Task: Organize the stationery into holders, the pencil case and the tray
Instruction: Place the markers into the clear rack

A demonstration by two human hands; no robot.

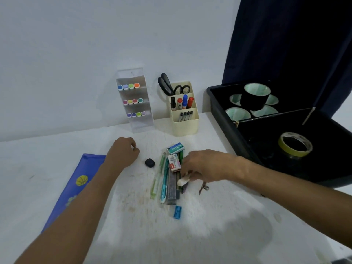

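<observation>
The counter [57, 149] is white, with brownish smudges near the middle. Behind it is a plain white wall [76, 44]. A dark blue curtain [295, 44] hangs at the right.

A black tray [221, 103] sits at the right, partly hidden by the curtain and cut off by the picture edge. It holds rolls of tape [294, 144]. At the back stand a clear holder [141, 122] with rows of colored markers and a cream holder [185, 124] with scissors [167, 83], markers and pens.

The blue pencil case [76, 180] lies flat at the left, partly under the left arm. Its long side runs from near to far, leaning to the right.

A pile of pens and rulers [167, 180] lies in the middle, long sides pointing away from the person. Two small boxes [175, 148] rest on its far end. A blue sharpener [177, 212] sits at its near end, and a dark eraser [150, 162] lies to the left.

The left hand [122, 151] is curled, and I cannot tell if it holds anything. The right hand [203, 166] pinches a small whitish thing [183, 181] over the pile; it is too blurry to name. A small metal tool [203, 188] peeks out under that hand.
</observation>
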